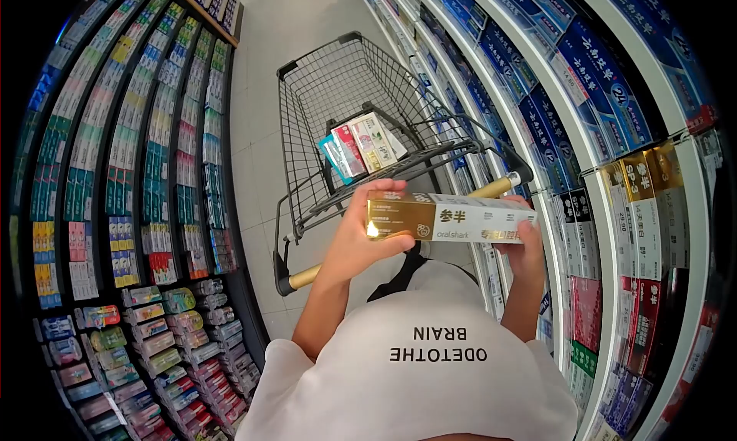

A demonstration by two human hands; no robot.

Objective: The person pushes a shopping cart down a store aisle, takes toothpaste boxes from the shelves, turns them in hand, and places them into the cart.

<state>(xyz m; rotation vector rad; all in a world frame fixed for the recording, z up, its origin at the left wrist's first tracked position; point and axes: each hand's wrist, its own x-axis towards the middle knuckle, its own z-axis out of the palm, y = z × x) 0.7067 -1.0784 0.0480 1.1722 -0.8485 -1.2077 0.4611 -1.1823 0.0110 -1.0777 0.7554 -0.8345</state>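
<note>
Comprising, by size: white-edged shelving (609, 272) along the right, stocked with cartons; a dark rack (247, 303) along the left; a black wire shopping cart (350, 37) ahead, with gold-coloured handle sections; a white shirt (418, 295) on the person; one long gold-and-white oralshark box (461, 220), held in the air in front of the shirt, near the cart's handle; judged light, stiff card, somewhat slippery where glossy, liable to dent under a hard squeeze, best held by both ends; long axis crosswise to the body, gold end left, white end right and slightly lower, lettering upright to the wearer; left hand (359, 232) closed about the gold end, thumb on the printed face; right hand (526, 249) gripping the white end; smaller still, a red carton (348, 147) and a cream carton (371, 143), side by side in the cart.
</note>
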